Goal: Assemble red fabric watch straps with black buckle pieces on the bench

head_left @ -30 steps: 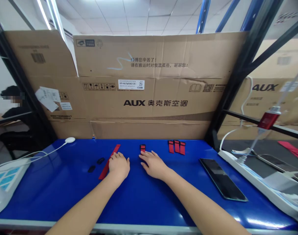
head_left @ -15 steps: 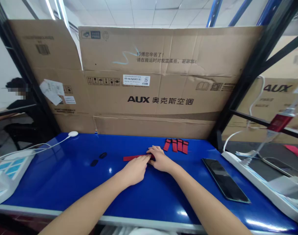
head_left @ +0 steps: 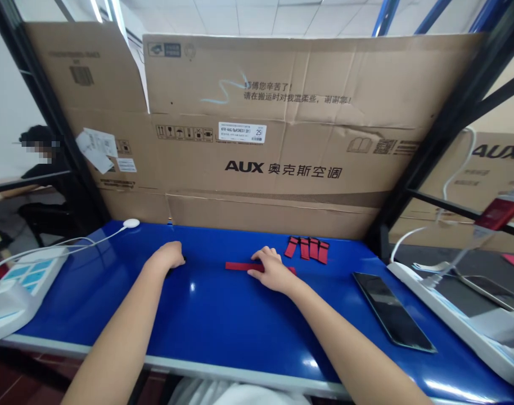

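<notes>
A red strap (head_left: pixel 237 266) lies crosswise on the blue table. My right hand (head_left: pixel 274 274) is over its middle, thumb and forefinger on either side of it; the strap's other end shows beyond the wrist side. Farther left, my left hand (head_left: pixel 167 257) is curled down at the tabletop, its fingertips largely hidden. A sliver of a small black loop (head_left: pixel 184 259) shows at those fingertips. Part of a flat black piece peeks out below that hand. Behind my right hand, several short red straps with black ends (head_left: pixel 305 249) lie side by side.
A dark phone (head_left: pixel 394 312) lies on the right of the blue table (head_left: pixel 215 326). White power strips (head_left: pixel 50 270) and cables run along both sides. Upright cardboard (head_left: pixel 282 214) closes off the back between black posts. Another person (head_left: pixel 44 154) sits beyond the left post.
My left hand has left the red strap and moved left to the small black pieces. My right hand stays at the strap, more of which now shows. The view has shifted slightly.
</notes>
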### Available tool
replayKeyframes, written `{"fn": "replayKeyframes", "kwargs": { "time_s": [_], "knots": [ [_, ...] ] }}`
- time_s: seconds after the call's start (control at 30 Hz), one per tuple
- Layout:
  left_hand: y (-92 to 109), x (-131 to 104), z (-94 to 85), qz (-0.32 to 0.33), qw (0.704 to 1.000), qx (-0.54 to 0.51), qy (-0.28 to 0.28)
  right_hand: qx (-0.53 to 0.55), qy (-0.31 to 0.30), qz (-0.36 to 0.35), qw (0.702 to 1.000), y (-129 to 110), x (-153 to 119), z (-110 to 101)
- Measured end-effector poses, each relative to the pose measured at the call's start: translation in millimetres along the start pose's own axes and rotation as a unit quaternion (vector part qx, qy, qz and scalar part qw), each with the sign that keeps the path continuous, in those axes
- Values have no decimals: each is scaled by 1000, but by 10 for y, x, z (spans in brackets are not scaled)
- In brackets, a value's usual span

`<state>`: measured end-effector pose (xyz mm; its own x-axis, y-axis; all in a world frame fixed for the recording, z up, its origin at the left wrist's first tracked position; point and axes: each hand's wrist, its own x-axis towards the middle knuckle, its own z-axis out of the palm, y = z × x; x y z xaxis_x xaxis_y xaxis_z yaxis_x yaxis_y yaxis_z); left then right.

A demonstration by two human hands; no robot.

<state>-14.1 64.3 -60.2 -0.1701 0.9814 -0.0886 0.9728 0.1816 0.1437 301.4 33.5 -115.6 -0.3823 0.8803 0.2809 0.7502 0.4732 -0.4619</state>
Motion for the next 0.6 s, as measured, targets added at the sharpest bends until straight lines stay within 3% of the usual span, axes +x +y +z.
{"fn": "replayKeyframes", "kwargs": {
  "time_s": [0.17,0.27,0.4,0.47,0.6],
  "knots": [
    [113,-12,130,44,994,-85,-43,24,3,1,1000,-175,64,182],
    [269,-39,247,90,982,-153,-58,76,-21,24,997,-153,42,150],
    [498,-106,373,139,963,-224,-64,140,-46,4,989,-110,-11,69],
    [605,-162,405,167,939,-291,-79,150,-43,-1,988,-112,-30,35],
    [777,-272,432,201,850,-466,-141,185,-33,-1,982,-123,-62,-37]
  ]
}}
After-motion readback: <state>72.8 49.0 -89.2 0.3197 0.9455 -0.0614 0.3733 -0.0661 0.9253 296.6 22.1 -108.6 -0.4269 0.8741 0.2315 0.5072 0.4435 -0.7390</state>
